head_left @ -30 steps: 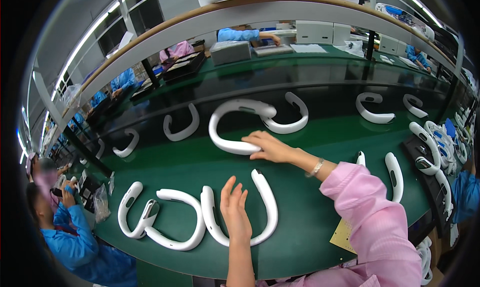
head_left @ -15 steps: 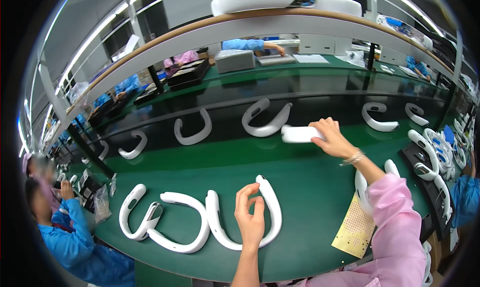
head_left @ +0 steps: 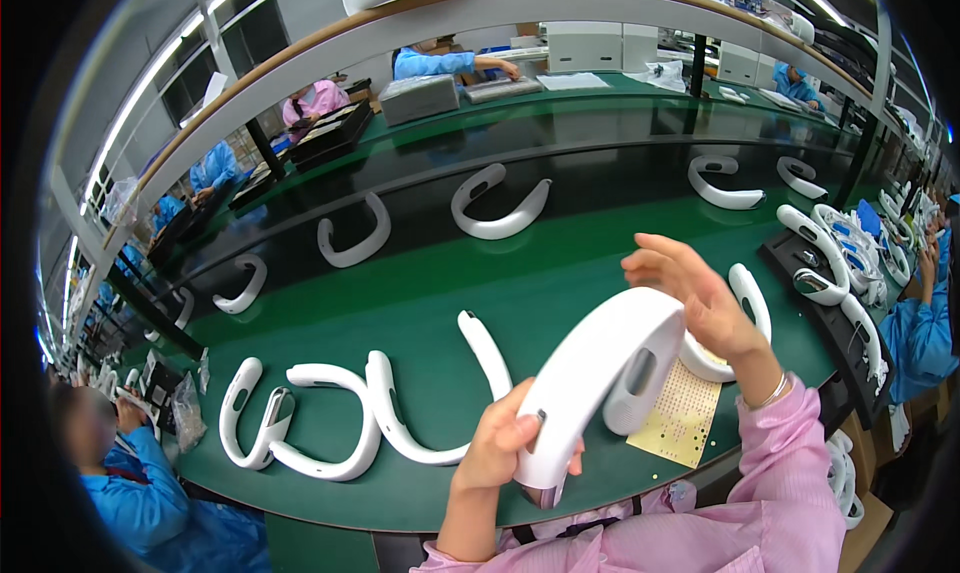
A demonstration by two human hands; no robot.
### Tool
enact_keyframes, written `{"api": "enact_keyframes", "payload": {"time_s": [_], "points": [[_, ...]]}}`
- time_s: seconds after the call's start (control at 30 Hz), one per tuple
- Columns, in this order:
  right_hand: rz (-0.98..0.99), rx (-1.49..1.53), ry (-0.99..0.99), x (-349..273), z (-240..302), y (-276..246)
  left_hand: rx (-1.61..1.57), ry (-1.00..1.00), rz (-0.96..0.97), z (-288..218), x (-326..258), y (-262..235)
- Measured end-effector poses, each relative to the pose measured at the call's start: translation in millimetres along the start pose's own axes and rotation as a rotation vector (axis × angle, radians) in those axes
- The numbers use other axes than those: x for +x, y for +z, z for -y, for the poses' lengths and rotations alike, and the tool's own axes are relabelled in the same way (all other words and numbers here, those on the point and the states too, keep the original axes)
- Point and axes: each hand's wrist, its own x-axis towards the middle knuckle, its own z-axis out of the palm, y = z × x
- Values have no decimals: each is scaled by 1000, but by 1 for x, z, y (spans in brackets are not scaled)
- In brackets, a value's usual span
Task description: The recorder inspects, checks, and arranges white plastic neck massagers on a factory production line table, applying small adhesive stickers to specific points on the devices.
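Note:
A white U-shaped neckband device [head_left: 590, 363] is raised over the near part of the green bench. My left hand [head_left: 495, 443] wraps round its lower end, thumb on the front. Beside its upper bend is my right hand [head_left: 705, 308], fingers stretched and apart; whether the palm touches the device I cannot tell. Left of my left hand, similar white neckbands [head_left: 335, 463] lie in a row on the bench. Another neckband [head_left: 752, 298] lies behind my right hand, partly hidden. A yellow card with rows of dots [head_left: 685, 413] sits under the raised device.
More neckbands [head_left: 500, 223] stand along a dark strip at the back. On the right a black tray [head_left: 825, 318] bears several white parts. A shelf rail [head_left: 420, 23] crosses overhead. People in blue sleeves work at left [head_left: 150, 473] and right [head_left: 920, 313].
The neckband in my right hand has come from the back of the bench toward me. My left hand has taken hold of it, and my right hand has let its fingers spread.

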Motion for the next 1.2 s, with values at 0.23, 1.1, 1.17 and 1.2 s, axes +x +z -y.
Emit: {"api": "enact_keyframes", "payload": {"time_s": [0.23,1.1,1.17,1.2], "points": [[-172,527,386,-76,-60,43,-327,134,-198,23,0,-6],[-439,409,602,-58,-82,78,230,13,-467,1,14,62],[-436,419,603,-59,-82,77,222,7,-482,1,16,62],[-435,423,612,-60,-83,77,216,5,-487,1,16,62]]}}
